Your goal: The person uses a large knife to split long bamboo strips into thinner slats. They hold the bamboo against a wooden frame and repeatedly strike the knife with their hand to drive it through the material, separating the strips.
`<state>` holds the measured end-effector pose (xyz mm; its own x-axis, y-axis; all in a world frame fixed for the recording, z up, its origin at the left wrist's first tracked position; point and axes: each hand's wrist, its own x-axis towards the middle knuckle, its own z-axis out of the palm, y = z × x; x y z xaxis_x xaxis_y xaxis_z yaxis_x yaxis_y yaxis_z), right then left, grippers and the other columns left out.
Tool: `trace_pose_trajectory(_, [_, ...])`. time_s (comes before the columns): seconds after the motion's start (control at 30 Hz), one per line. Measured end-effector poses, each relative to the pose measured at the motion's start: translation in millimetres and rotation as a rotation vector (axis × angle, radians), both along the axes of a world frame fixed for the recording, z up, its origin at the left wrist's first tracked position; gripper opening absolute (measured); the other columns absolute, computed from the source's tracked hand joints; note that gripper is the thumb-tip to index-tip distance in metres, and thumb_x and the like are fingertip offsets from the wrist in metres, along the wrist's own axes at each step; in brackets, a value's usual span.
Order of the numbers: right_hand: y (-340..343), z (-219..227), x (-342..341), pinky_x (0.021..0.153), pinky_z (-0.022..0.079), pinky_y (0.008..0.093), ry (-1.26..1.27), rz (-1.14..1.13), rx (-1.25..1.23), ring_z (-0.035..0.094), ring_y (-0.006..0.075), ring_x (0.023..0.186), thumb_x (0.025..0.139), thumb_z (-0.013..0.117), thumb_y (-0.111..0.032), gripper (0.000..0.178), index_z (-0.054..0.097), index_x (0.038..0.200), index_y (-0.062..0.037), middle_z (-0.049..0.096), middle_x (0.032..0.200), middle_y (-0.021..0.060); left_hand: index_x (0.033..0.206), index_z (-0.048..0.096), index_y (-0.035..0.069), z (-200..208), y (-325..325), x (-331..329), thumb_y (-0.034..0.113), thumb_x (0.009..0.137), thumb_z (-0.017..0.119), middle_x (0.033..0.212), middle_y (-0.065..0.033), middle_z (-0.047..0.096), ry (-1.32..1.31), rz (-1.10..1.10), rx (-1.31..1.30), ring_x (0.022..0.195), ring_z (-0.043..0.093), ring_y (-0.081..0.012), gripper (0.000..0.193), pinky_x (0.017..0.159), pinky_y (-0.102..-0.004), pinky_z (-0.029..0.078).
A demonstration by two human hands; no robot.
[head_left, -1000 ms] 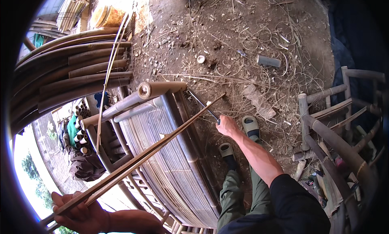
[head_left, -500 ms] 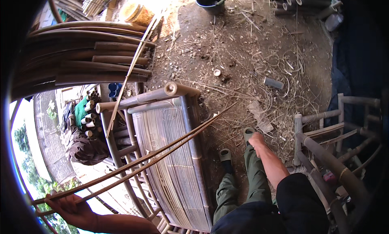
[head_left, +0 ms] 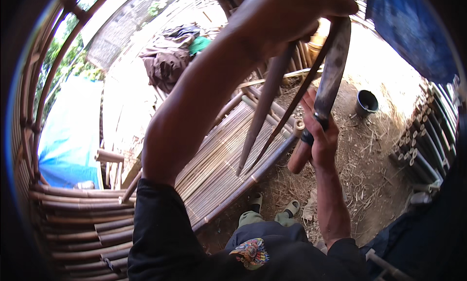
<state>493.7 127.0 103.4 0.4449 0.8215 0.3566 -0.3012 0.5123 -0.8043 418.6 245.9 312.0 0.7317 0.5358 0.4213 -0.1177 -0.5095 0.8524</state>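
Observation:
Raised high at the top, my left hand is closed around two long, thin brown bamboo strips, whose ends hang down and taper over a slatted bamboo bench. My right hand holds a machete by its wooden handle, some of its fingers stretched along the blade's base. The broad, stained machete blade points upward, close beside the strips and just below my left hand. Whether blade and strips touch I cannot tell. The strips' upper ends are out of view.
The bamboo bench stands under my left arm. Stacked bamboo poles lie at lower left; cut bamboo tubes are piled at right. A black bucket stands on ground littered with shavings. Dark cloth lies at upper left.
The view has turned. My left hand has risen from the lower left with the strips. My right hand has come up from beside my leg, and the machete now shows in it.

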Motion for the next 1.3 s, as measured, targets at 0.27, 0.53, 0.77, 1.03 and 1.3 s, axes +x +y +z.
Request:
trace_pose_trajectory(0.27, [47.1, -25.8, -105.8, 0.078, 0.059, 0.0411, 0.455, 0.017, -0.142, 0.064, 0.0216, 0.088, 0.091, 0.047, -0.012, 0.028, 0.046, 0.115, 0.0022, 0.06, 0.096, 0.0145, 0.069, 0.066, 0.003, -76.8, 57.0, -46.1, 0.042, 0.086, 0.065, 0.06, -0.0091, 0.063, 0.371, 0.545, 0.218, 0.054, 0.062, -0.0159, 0.043, 0.054, -0.0347, 0.05])
trace_pose_trajectory(0.53, [13.0, -167.5, -103.9, 0.059, 0.048, 0.0309, 0.664, -0.347, -0.668, 0.053, 0.0141, 0.069, 0.087, 0.05, -0.033, 0.026, 0.052, 0.095, -0.0083, 0.054, 0.08, 0.0028, 0.094, 0.06, 0.001, -421.6, 134.4, -222.0, 0.032, 0.084, 0.065, 0.09, -0.0224, 0.063, 0.835, 0.497, -0.041, 0.087, 0.062, -0.038, 0.033, 0.077, -0.0463, 0.05])
trace_pose_trajectory(0.77, [-6.9, -227.3, -142.7, 0.064, 0.049, 0.0325, 0.711, -0.373, -0.804, 0.053, 0.0158, 0.071, 0.087, 0.05, -0.033, 0.025, 0.051, 0.091, -0.0079, 0.053, 0.08, 0.0028, 0.118, 0.046, -0.002, -544.4, 121.6, -265.2, 0.029, 0.082, 0.066, 0.12, -0.0243, 0.044, 0.939, 0.72, -0.041, 0.105, 0.053, -0.0395, 0.052, 0.089, -0.047, 0.045])
trace_pose_trajectory(1.03, [37.3, -211.6, -120.9, 0.084, 0.052, 0.0374, 0.739, -0.591, -0.717, 0.054, 0.0141, 0.076, 0.093, 0.057, -0.042, 0.034, 0.05, 0.091, -0.009, 0.051, 0.079, 0.0014, 0.114, 0.059, 0.0, -326.8, -30.0, -253.7, 0.03, 0.093, 0.06, 0.089, -0.0061, 0.063, 0.333, -0.646, -0.957, 0.08, 0.058, -0.0111, 0.036, 0.071, -0.0294, 0.05])
trace_pose_trajectory(1.3, [9.5, -201.1, -70.3, 0.087, 0.054, 0.0425, 0.93, -0.725, -0.443, 0.057, 0.0182, 0.077, 0.096, 0.053, -0.035, 0.029, 0.048, 0.088, -0.0077, 0.053, 0.078, 0.0034, 0.145, 0.019, 0.005, -401.4, -31.0, -298.4, 0.051, 0.089, 0.056, 0.146, -0.0171, 0.031, -0.172, 0.267, -1.524, 0.135, 0.032, -0.028, 0.082, 0.11, -0.0464, 0.028])
